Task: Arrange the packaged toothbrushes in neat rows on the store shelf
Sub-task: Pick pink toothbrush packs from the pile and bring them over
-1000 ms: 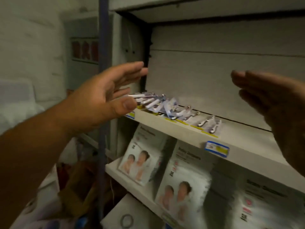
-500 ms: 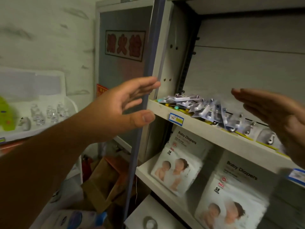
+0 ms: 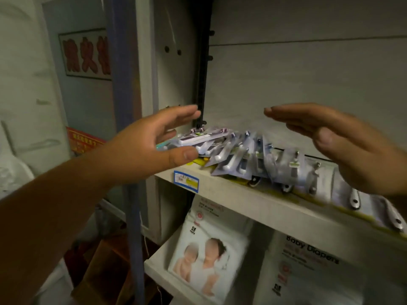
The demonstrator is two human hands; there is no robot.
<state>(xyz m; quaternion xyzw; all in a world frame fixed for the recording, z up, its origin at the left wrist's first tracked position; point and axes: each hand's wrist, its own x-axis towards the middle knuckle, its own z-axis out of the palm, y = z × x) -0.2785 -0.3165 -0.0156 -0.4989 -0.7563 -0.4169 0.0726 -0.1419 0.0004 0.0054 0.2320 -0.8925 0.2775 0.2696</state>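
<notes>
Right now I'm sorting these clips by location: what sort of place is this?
Most likely a small shop: a price label on the front of the shelf, packaged toothbrushes laid along it, and baby diaper packs stocked one level below.

Bare left grip (image 3: 145,148), bare right grip (image 3: 343,148)

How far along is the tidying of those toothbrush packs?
Barely started. The packs are on the shelf, but most lean and overlap in a heap. The left hand and right hand flank it, open, holding nothing. Straightening them into rows is all left.
</notes>
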